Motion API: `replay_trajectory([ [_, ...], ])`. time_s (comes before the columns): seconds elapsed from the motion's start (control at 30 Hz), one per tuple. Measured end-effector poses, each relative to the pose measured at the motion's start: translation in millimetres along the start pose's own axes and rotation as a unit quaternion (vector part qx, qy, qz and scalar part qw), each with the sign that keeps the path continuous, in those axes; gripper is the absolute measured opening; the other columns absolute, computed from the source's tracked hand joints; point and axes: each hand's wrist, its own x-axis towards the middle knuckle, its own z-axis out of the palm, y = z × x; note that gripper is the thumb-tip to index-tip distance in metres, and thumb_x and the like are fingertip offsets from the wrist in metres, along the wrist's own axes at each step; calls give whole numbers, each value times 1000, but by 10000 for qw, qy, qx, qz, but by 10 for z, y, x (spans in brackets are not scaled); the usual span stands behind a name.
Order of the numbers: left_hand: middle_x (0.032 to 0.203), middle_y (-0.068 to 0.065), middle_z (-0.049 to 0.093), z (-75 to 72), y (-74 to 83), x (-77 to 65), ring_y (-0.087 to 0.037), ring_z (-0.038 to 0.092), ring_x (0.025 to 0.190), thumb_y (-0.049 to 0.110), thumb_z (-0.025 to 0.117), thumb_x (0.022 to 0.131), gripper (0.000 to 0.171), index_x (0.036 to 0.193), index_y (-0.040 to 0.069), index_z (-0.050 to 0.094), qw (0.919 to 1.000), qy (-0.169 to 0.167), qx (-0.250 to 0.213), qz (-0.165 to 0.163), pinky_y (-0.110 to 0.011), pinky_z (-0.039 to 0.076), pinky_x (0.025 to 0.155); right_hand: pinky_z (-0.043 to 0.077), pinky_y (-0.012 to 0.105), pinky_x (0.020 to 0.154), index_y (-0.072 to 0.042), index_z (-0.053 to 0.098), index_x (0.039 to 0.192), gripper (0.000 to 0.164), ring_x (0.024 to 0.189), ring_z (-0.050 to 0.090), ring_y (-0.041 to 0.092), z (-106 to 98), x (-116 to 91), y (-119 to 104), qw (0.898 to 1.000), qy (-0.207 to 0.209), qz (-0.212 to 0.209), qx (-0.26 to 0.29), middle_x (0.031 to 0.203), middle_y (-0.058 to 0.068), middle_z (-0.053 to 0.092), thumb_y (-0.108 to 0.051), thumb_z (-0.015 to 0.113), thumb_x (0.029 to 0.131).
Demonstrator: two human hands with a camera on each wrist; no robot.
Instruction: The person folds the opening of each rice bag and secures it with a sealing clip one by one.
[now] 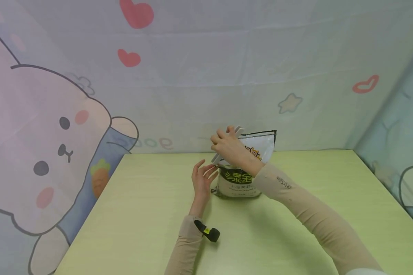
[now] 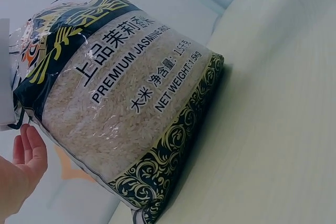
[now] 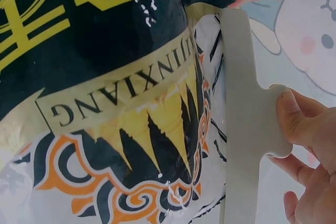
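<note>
A bag of jasmine rice (image 1: pixel 239 185) stands on the table, its clear front showing the grains in the left wrist view. My right hand (image 1: pixel 228 148) pinches the tab of a white bag clip (image 3: pixel 242 124) between thumb and fingers. The clip's long bar lies along the bag's upper side edge; whether it is clamped there I cannot tell. My left hand (image 1: pixel 202 181) is at the bag's left side, its fingers extended and fingertips (image 2: pixel 35 135) at the bag's edge close to the clip's lower end.
The light green table (image 1: pixel 141 214) reaches back to a cloth backdrop (image 1: pixel 199 68) printed with hearts, a star and a large cartoon animal. A black strap with a small device (image 1: pixel 211 234) sits on the left wrist.
</note>
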Motion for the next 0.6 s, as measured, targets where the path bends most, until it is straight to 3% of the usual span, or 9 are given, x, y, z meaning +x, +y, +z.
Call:
replay_trajectory([
  [0.17,87,-3,59,4,20,-21,-21,62,85,19,31,98,28,120,8,44,9999,-63,-71,64,-48,45,89,32,45,88,-23,69,94,20,92,45,17,21,10,-24,10000,-52,-31,-62,95,-4,56,-21,70,74],
  [0.4,89,-4,57,3,66,-45,-33,58,97,28,29,98,34,122,9,44,9996,-53,-255,-111,-51,40,95,31,43,86,-24,70,92,25,90,45,16,47,35,-63,9999,104,27,-51,93,-5,57,-27,74,67],
  [0.6,86,-1,58,-10,76,-57,-24,61,87,30,28,97,35,121,12,46,9989,-89,-426,-171,-48,44,91,30,41,81,-22,70,89,24,89,45,18,81,29,-117,9996,280,-82,-22,90,-5,56,-31,74,67],
])
